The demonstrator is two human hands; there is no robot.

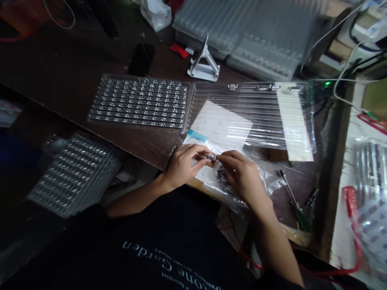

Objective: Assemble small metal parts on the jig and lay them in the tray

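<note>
Between the thumb and fingers of my left hand [186, 163] is a small metal D-sub connector [208, 157] with a dark face. My right hand [242, 171] is pinched at the connector's right end; whatever its fingertips hold is too small to make out. Beneath both hands lies a clear plastic bag [222, 183] with small dark parts in it, partly covered by the right hand. Just behind it a white sheet [226, 123] rests on a clear ribbed tray [260, 117], which bears several connectors along its far edge.
A filled tray of connectors [139, 100] lies to the left, and stacked trays [72, 173] stand lower left. Behind are a white phone stand [205, 64], a dark phone [141, 59] and piled clear trays [260, 52]. A green-handled screwdriver [294, 199] lies at the right.
</note>
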